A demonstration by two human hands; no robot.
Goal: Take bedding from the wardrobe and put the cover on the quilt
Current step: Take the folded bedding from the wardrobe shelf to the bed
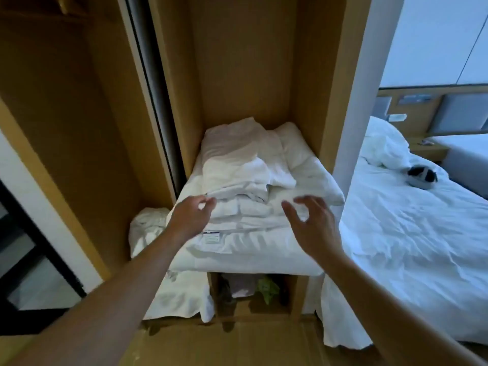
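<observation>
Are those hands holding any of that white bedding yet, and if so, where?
Nothing is held yet. The left hand and the right hand both hover open over the folded bedding in the wardrobe.

Right: bed (412,247), rumpled white sheet; wooden headboard (412,101) behind; low bedside table (427,150) between it and second bed (464,149). Pale wall (435,35) above. Light dim, bluish.
</observation>
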